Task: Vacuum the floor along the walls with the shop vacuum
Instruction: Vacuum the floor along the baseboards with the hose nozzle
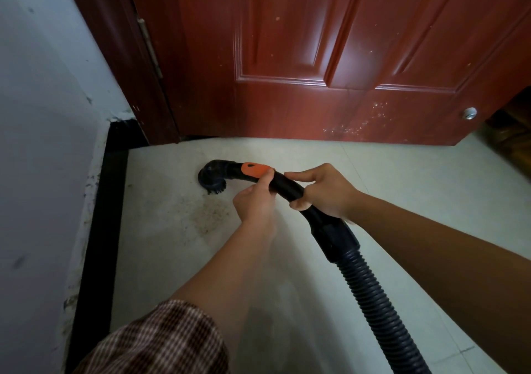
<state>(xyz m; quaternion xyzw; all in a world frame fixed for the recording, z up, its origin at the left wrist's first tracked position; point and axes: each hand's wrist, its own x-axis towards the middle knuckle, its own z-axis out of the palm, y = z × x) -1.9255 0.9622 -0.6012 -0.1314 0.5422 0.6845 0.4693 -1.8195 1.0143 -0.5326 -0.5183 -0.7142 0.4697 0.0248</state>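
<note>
the right hand [324,192] gripped the black tube [288,185] of the shop vacuum from the right. its thumb and lower fingers were curled round the tube and its forefinger lay straighter along the top. the left hand [253,205] was blurred. its fingers were bent, with the tips against the tube just at the right end of the orange slider [255,169], but i could not tell whether they truly pinched it. the tube curved left and down to a round brush nozzle [212,176], whose bristles met the pale tiled floor [402,189] near the far left corner. the nozzle stood apart from both edges, with a strip of bare tile between it and the black baseboard [105,230] on the left, and another strip between it and the bottom edge of the red-brown door [316,57] on the far side. a speckled patch of dirt [201,215] lay on the tile just near of the nozzle. behind the right hand a ribbed hose [370,290] ran near and right, out of the bottom of the view. the white wall [37,115] rose above the baseboard, scuffed along its foot. a small metal knob [469,113] sat low on the door's right side. open tile spread to the right of the hose. a checked sleeve [161,342] covered the left upper arm.
</note>
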